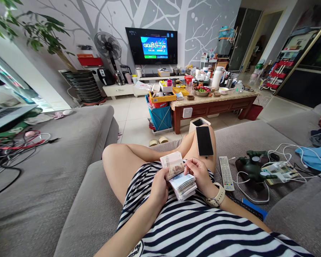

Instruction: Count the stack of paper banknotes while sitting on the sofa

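Observation:
A thick stack of banknotes (182, 185) lies over my lap, its upper part folded back so that a brownish note face and a bluish one show. My left hand (159, 185) is closed around the stack's left side, thumb on top near the fold. On the other side, my right hand (198, 174) pinches at the notes' right edge with thumb and fingers; a cream watch (216, 195) is on that wrist. A smartphone (204, 141) with a dark screen rests on my right knee, just beyond the right hand.
A remote control (226, 173), a dark green figure-like object (253, 166) and white cables lie on the sofa at right. Tangled cords (18, 150) lie at left. Ahead stand a cluttered coffee table (214, 103), a blue bin (160, 117) and a lit television (152, 46).

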### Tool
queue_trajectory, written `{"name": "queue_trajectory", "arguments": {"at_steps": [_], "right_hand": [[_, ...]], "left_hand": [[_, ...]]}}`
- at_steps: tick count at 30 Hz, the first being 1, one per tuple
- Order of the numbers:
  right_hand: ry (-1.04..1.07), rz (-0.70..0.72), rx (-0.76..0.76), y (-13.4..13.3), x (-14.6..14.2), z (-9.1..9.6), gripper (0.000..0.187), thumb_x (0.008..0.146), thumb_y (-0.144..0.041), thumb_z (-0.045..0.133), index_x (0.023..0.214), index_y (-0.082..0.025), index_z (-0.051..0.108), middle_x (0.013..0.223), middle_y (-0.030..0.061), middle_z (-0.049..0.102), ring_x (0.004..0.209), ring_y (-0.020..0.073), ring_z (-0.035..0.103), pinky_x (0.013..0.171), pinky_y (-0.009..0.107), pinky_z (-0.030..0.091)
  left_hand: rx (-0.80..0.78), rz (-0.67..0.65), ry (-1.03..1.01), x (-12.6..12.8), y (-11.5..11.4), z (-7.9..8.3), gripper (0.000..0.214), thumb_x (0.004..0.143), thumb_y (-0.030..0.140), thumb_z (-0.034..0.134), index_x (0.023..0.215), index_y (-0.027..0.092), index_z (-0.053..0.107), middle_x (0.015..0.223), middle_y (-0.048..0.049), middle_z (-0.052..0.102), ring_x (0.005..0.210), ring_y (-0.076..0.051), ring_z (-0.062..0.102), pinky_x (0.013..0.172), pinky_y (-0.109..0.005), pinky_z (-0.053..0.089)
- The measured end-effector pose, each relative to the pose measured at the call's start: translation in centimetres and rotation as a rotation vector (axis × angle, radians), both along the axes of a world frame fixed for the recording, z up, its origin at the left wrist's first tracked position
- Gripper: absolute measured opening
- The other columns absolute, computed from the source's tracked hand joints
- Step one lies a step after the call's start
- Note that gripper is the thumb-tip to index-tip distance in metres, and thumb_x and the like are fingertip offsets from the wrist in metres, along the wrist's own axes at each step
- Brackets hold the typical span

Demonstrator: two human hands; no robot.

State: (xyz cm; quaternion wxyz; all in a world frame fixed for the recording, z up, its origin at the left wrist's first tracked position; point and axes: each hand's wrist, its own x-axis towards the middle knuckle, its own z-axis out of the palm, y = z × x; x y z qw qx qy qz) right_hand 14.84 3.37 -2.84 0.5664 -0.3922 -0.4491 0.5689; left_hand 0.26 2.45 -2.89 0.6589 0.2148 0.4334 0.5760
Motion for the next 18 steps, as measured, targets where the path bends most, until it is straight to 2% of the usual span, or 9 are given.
{"name": "queue_trajectory", "arguments": {"at_steps": [6,10,12,18], "right_hand": [[-0.050,-0.056,0.005,0.2,0.0,-0.1,0.025,0.076,-0.038,0.071,0.069,-0.019,0.058,0.055,-0.0039,0.055,0.051,0.0118,0.045,0.052,0.025,0.032],[-0.014,-0.093,-0.032,0.4,0.0,-0.3,0.027,0.071,-0.038,0.074,0.068,-0.018,0.056,0.060,-0.0045,0.053,0.054,0.0117,0.045,0.054,0.025,0.034],[-0.006,-0.094,-0.044,0.5,0.0,-0.5,0.027,0.072,-0.039,0.073,0.069,-0.018,0.056,0.061,-0.0042,0.053,0.055,0.0117,0.044,0.054,0.025,0.034],[-0.022,-0.072,-0.046,0.5,0.1,-0.7,0.027,0.074,-0.042,0.070,0.071,-0.017,0.058,0.064,-0.0023,0.055,0.058,0.0124,0.045,0.055,0.025,0.035]], "left_hand": [[0.020,-0.013,0.019,0.1,-0.2,0.4,0.024,0.069,0.022,0.065,0.087,0.009,0.074,0.088,-0.0103,0.077,0.078,-0.023,0.070,0.073,-0.032,0.054],[0.010,-0.004,0.007,0.1,-0.5,0.9,0.019,0.065,0.020,0.069,0.082,0.011,0.074,0.080,-0.0072,0.077,0.073,-0.020,0.069,0.071,-0.029,0.053],[-0.001,-0.003,0.002,0.1,-0.5,1.0,0.019,0.063,0.019,0.071,0.081,0.012,0.074,0.074,-0.0053,0.076,0.070,-0.019,0.068,0.070,-0.029,0.053],[-0.014,-0.030,0.008,0.2,-0.5,1.0,0.024,0.063,0.018,0.072,0.086,0.011,0.074,0.081,-0.0084,0.077,0.072,-0.019,0.069,0.072,-0.030,0.053]]}}
